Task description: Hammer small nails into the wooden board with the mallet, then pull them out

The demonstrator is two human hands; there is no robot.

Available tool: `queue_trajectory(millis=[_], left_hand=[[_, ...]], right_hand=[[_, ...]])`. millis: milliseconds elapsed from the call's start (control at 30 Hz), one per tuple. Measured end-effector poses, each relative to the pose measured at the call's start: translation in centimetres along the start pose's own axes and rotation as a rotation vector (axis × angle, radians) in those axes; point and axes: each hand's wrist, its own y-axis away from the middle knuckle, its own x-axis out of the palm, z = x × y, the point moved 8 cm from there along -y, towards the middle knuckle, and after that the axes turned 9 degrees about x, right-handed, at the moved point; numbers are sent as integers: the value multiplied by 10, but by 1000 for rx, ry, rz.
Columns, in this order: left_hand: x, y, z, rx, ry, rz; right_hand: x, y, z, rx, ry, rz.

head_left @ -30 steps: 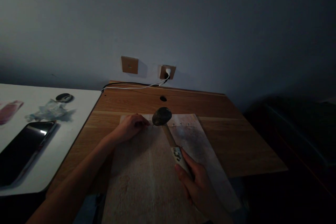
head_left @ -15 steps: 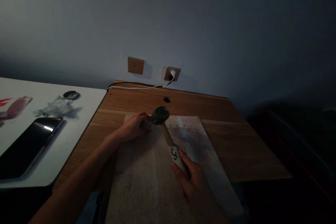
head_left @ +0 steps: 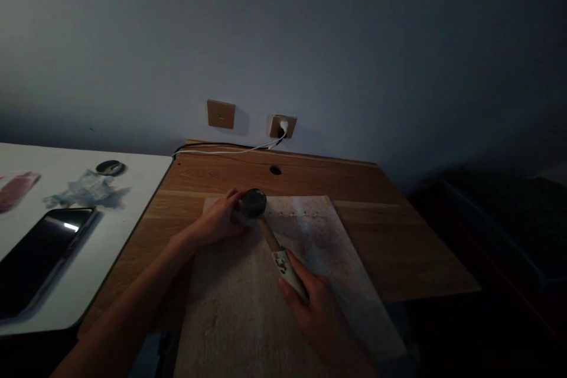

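Note:
My right hand (head_left: pixel 316 307) is wrapped round the pale wooden handle of a hammer (head_left: pixel 270 236). Its dark head (head_left: pixel 251 204) is down near the far edge of a worn light board (head_left: pixel 248 307) lying on the wooden desk (head_left: pixel 390 236). My left hand (head_left: pixel 217 221) rests on the board's far left part, fingers pinched together right beside the hammer head. What the fingers pinch is hidden by the head and the dim light. A row of small dots, perhaps nails, runs along the board's far edge (head_left: pixel 301 212).
A white table (head_left: pixel 133 189) adjoins the desk on the left, carrying a dark phone (head_left: pixel 39 248), crumpled wrapping (head_left: pixel 84 189) and a small dark disc (head_left: pixel 110 167). A white cable (head_left: pixel 221 150) runs from a wall socket (head_left: pixel 282 126). Dark shapes stand to the right.
The hammer head has come down and leftward from above the board to right beside my left fingertips. My right hand moved slightly left with it. The left hand stayed in place.

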Motion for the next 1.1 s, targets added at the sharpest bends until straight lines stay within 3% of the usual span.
queue_trajectory(millis=[133,233,367,467,533,700,833,900,1033,1100], left_hand=[[-9,0,-19,23,-26,-42],[2,-8,-72,220,-98,-28],[73,-9,-156,684,-409,246],[116,-9,-177,817,-630,323],[129,-9,-180,842,-686,316],[127,-9,-183,829,-683,344],[98,-12,-162,645,-512,357],[67,-13,-137,493,-384,238],[-2,0,-62,142,-163,-59],[-21,12,-29,-9,-137,-119]], right_hand=[[-17,10,-10,53,-103,-80],[-41,20,-29,193,-172,-217],[-73,26,-53,317,-262,-363],[-93,27,-64,354,-296,-437],[-103,29,-68,354,-301,-479],[-106,36,-74,314,-322,-521],[-97,38,-75,350,-380,-497],[-93,38,-73,352,-392,-480],[-85,36,-68,352,-407,-436],[-82,35,-68,367,-399,-430]])
